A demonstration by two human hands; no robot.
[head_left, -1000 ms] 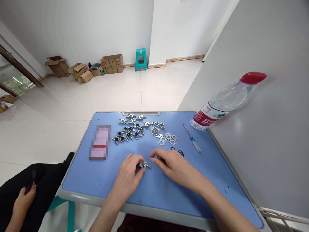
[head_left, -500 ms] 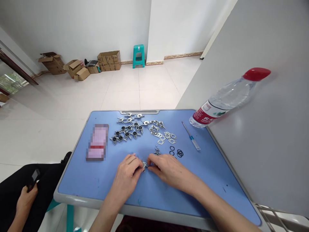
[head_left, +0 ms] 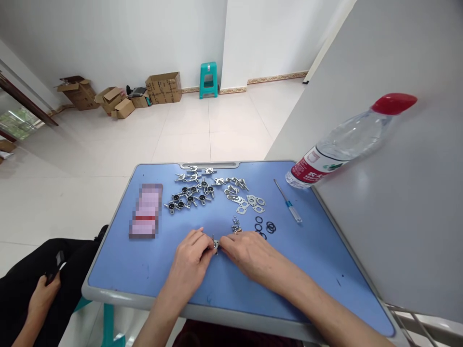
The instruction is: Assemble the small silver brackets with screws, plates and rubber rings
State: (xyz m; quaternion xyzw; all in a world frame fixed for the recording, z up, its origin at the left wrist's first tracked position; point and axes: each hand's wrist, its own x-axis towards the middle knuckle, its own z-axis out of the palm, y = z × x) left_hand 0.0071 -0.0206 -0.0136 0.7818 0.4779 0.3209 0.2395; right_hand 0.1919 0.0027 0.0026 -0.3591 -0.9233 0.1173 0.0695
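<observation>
- Left hand [head_left: 192, 255] pinches a small metal fitting [head_left: 216, 244].
- Right hand [head_left: 250, 251] curls nearly closed beside it; contents hidden, cannot tell.
- Fitting seems light, stiff, smooth; best held by its edges.

1. You have bright, diffuse light, with a daylit glass pane [head_left: 17, 121] far left.
2. Faint, soft shadows lie beneath your left hand [head_left: 190, 255] and right hand [head_left: 253, 251] on the blue tabletop [head_left: 123, 267].
3. The metal fitting [head_left: 216, 244] between them shows little detail.
4. Wide-angle distortion stretches the water bottle [head_left: 342, 147].
5. Coarse pixelation masks the pink oblong [head_left: 146, 209].
</observation>
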